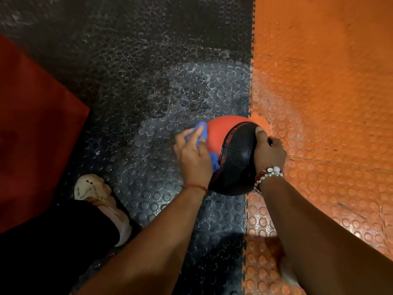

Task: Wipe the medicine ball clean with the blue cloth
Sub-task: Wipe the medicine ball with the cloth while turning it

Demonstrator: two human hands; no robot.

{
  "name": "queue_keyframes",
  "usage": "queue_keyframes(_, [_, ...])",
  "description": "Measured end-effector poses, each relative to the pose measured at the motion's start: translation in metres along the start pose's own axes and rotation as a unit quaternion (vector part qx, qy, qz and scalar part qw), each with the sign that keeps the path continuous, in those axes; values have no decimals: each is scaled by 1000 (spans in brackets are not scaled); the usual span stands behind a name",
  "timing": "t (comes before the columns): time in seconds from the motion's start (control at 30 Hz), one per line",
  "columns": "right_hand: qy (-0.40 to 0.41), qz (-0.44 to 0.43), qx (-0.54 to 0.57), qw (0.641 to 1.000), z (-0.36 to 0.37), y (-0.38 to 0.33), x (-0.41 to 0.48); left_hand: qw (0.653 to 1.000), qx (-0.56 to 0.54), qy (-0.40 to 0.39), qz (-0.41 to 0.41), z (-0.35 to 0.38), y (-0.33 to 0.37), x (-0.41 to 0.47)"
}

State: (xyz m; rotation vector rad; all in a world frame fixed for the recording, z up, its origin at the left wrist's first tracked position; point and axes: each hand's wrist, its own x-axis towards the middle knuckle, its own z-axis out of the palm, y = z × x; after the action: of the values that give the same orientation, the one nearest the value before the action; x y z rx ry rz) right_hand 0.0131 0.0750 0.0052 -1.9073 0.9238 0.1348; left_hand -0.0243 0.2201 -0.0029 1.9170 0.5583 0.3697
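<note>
A red and black medicine ball (234,154) is held above the studded floor, over the seam between the black and orange mats. My right hand (269,151) grips the ball's right side, thumb laid over the black panel. My left hand (192,155) holds a blue cloth (202,129) and presses it against the ball's red left side. Most of the cloth is hidden under my fingers; a corner shows above them and another strip by my palm.
Black studded floor mat (148,92) lies on the left and an orange studded mat (319,92) on the right. A dark red pad (32,135) sits at the far left. My foot in a beige clog (93,190) stands at the lower left.
</note>
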Motion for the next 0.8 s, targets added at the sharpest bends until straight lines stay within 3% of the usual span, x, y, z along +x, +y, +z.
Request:
queue_keyframes(0.07, [1, 1, 10, 1000, -2, 4, 0, 991, 43, -41, 121, 1, 2, 3])
queue_keyframes(0.13, [3, 9, 22, 1000, -4, 8, -1, 982, 70, -81, 154, 4, -3, 18])
queue_keyframes(0.17, [5, 11, 28, 1000, -5, 10, -2, 985, 71, -91, 127, 6, -8, 28])
queue_keyframes(0.3, [20, 10, 41, 999, -9, 19, -5, 981, 27, -138, -132, 5, -36, 51])
queue_keyframes(0.4, [25, 2, 37, 999, -8, 22, -5, 973, -21, -129, -188, 1, -45, 40])
queue_keyframes(0.47, [24, -3, 32, 999, -7, 22, -5, 985, -10, -81, -149, -2, -40, 26])
queue_keyframes(0.53, [23, -9, 31, 999, -5, 22, -4, 998, 27, -41, -40, -4, -25, 14])
queue_keyframes(0.67, [25, -13, 46, 999, -3, 25, -5, 976, 52, -101, 185, 0, 4, 11])
queue_keyframes(0.73, [24, -14, 53, 998, -4, 27, -9, 974, 70, -116, 180, 3, 5, 23])
queue_keyframes(0.8, [24, -22, 55, 998, -5, 30, -14, 987, 65, -124, 78, 0, -3, 37])
